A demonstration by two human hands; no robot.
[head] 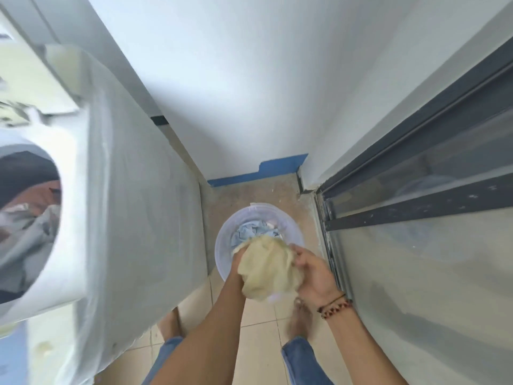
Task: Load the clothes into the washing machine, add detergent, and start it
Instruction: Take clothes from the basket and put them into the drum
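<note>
Between the washing machine (144, 190) on the left and sliding door (416, 168) on the right, pretty tight floor gap. Both hands, left hand (238, 257) and right hand (313, 270), grip a cream cloth (266, 268) over the bucket (222, 245), blue clothes (249, 232) inside. Drum (27, 212) open, clothes in it.

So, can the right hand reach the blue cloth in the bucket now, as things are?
Probably not directly. The right hand and left hand both grip the cream garment, which hangs over the bucket and covers much of the blue cloth. Only its far part shows.
</note>
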